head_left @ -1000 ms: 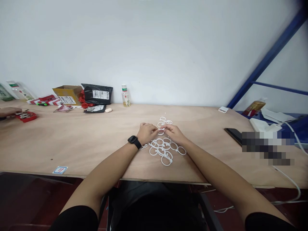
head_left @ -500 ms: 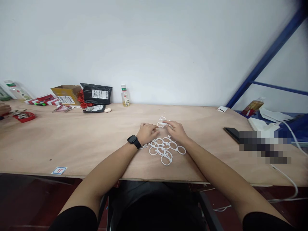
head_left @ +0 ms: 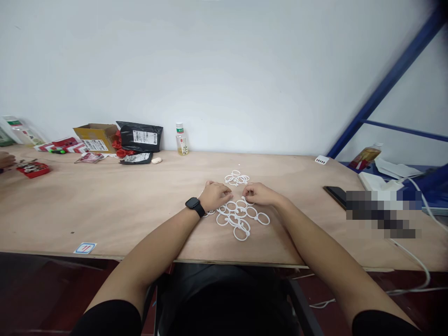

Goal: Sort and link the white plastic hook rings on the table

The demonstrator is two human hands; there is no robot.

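White plastic rings (head_left: 252, 213), each with a small knob, lie in a loose, overlapping pile between my forearms. Beyond it is a smaller cluster of similar rings (head_left: 242, 179). My right hand (head_left: 261, 193) is closed, its fingertips pinched on a white ring (head_left: 249, 202) at the pile's far right edge. To the left, my left hand (head_left: 215, 196) rests on the table with curled fingers pressed together; what they hold, if anything, is hidden. More white rings (head_left: 210, 213) peek out by the left wrist, which wears a black watch (head_left: 192, 203).
At the back left stand a cardboard box (head_left: 94, 138), a black parcel bag (head_left: 140, 135) and a drink bottle (head_left: 181, 140). A phone (head_left: 336, 196) and a white charger (head_left: 322, 160) lie right. Another person's hand (head_left: 6, 160) is at the far left, near a red tray (head_left: 33, 169).
My right hand has drawn back from the far cluster toward the near pile and pinches a ring there. The far cluster is now uncovered. My left hand has barely moved.
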